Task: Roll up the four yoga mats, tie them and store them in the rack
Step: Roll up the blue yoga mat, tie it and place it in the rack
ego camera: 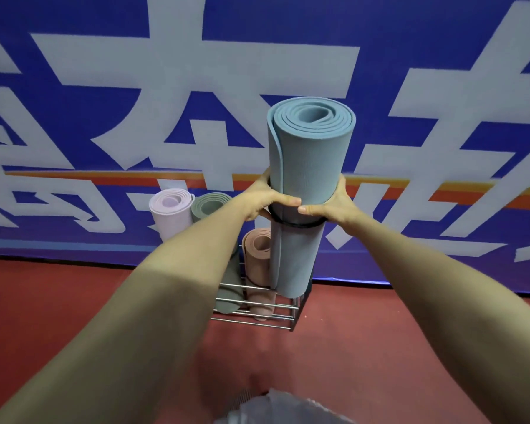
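Nearest, both forearms are stretched forward, about level with each other. The left hand (pixel 265 203) and right hand (pixel 334 206) are clamped on the blue mat (pixel 309 154) from opposite sides. The fingers are wrapped round it, and the tips nearly meet at the front, just above the black strap (pixel 297 224) that ties the roll. Neither hand is placed nearer; the grip is even.

The blue mat is held straight ahead of the hands, with its long axis upright and a slight lean. The spiral of its top end is open to view. The outer flap is seen standing a little loose along the left side. The lower end is at the right-hand compartment of the wire rack (pixel 257 313). Whether it is seated on the rack's bottom or hangs just above it cannot be told.

The coming move is judged to be a straight lowering along the mat's own axis, then release. Room is tight on the left, where the peach mat (pixel 257 249) is stood just beside, perhaps touching. The slot is bounded by the rack's front bars and right edge. Open red floor (pixel 380 316) is seen to the right and in front.

Farther back and left, a green mat (pixel 210 205) and a pale pink mat (pixel 170 209) are stood upright, touching each other. The pink one's base is hidden by the left forearm. Behind everything, the blue banner (pixel 104 117) is hung close to the rack, so little room is judged for tipping the roll backward.

With three mats stored, this one is judged the last.
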A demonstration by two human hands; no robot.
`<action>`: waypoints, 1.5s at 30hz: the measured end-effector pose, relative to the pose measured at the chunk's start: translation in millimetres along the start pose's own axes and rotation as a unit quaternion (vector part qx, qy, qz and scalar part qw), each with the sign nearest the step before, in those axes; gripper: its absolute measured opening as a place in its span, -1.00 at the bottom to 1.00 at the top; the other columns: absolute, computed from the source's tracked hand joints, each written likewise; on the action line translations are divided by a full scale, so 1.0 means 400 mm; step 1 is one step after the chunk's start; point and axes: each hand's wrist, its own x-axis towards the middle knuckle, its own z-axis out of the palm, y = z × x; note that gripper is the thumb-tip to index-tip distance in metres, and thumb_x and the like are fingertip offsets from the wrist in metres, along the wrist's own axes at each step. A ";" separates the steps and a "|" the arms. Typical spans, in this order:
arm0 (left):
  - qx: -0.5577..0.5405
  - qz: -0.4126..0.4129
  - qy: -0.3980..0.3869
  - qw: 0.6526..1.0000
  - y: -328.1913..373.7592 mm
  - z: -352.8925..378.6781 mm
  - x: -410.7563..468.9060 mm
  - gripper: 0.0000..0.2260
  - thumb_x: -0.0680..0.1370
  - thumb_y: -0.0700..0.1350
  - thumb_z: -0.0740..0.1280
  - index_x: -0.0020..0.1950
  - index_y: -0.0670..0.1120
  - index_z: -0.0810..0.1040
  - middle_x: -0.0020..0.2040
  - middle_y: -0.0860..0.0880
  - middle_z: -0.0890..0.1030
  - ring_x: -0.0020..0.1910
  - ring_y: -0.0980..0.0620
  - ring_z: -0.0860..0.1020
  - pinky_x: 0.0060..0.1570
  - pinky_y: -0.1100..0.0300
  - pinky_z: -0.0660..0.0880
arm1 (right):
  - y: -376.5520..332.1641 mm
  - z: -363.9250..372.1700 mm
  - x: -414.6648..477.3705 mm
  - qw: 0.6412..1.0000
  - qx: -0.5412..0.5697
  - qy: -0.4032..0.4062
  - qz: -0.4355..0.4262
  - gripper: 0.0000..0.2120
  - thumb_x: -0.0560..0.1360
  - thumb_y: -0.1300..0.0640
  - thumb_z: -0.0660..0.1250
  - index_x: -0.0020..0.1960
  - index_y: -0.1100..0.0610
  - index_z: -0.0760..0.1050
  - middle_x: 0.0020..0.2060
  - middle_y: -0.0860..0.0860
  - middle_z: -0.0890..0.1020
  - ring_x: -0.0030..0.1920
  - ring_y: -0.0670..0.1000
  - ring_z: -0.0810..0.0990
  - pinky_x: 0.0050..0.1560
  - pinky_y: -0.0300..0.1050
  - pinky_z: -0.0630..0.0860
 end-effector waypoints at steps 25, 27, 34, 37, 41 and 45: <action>-0.083 -0.063 -0.072 0.992 -0.079 -0.093 0.248 -0.38 0.30 -0.40 0.52 0.26 -0.03 0.40 0.22 -0.11 0.55 0.21 -0.18 0.52 0.11 -0.26 0.51 | 0.101 0.032 0.170 0.996 0.045 0.064 0.051 0.12 0.04 0.18 0.58 0.46 0.07 0.06 0.29 -0.07 0.36 0.30 -0.03 0.36 0.25 -0.07 0.40; -0.088 -0.054 -0.064 0.993 -0.058 -0.119 0.263 -0.44 0.31 -0.43 0.50 0.22 -0.09 0.42 0.17 -0.13 0.58 0.18 -0.18 0.54 0.11 -0.21 0.52 | 0.079 0.043 0.193 0.996 0.050 0.074 0.031 0.06 0.06 0.20 0.56 0.45 0.06 0.10 0.28 -0.07 0.38 0.28 -0.04 0.38 0.14 -0.21 0.42; -0.139 -0.041 -0.034 0.989 -0.096 -0.110 0.256 -0.38 0.35 -0.50 0.42 0.33 -0.12 0.36 0.05 -0.05 0.59 0.12 -0.09 0.55 -0.14 0.18 0.58 | 0.111 0.056 0.210 0.997 0.045 0.056 0.026 0.09 0.06 0.12 0.61 0.44 -0.01 0.09 0.34 -0.02 0.36 0.31 -0.04 0.39 0.24 -0.09 0.42; -0.140 -0.034 -0.049 0.988 -0.117 -0.078 0.233 -0.34 0.39 -0.50 0.39 0.37 -0.06 0.29 0.10 0.00 0.53 0.19 -0.04 0.48 -0.07 0.24 0.53 | 0.141 0.049 0.187 0.997 0.033 0.039 0.051 0.14 0.02 -0.03 0.59 0.45 -0.07 0.03 0.33 -0.08 0.36 0.32 -0.06 0.38 0.26 -0.07 0.41; -0.078 -0.090 -0.137 0.983 -0.063 -0.094 0.237 -0.20 0.30 -0.09 0.59 0.43 -0.06 0.27 0.30 0.00 0.46 0.33 -0.02 0.41 0.19 0.09 0.42 | 0.132 0.033 0.178 0.988 0.085 -0.009 0.128 0.19 0.01 -0.01 0.58 0.46 -0.17 -0.06 0.29 -0.16 0.36 0.34 -0.01 0.36 0.08 0.00 0.52; -0.152 -0.149 -0.152 0.965 -0.038 -0.105 0.225 0.07 0.17 0.56 0.25 0.52 0.00 0.16 0.50 0.00 0.27 0.47 -0.05 0.24 0.37 -0.14 0.19 | 0.120 -0.011 0.168 0.959 0.159 -0.075 0.223 -0.10 0.24 -0.41 0.37 0.43 -0.39 -0.04 0.47 -0.20 0.11 0.49 0.18 0.06 0.21 0.48 0.19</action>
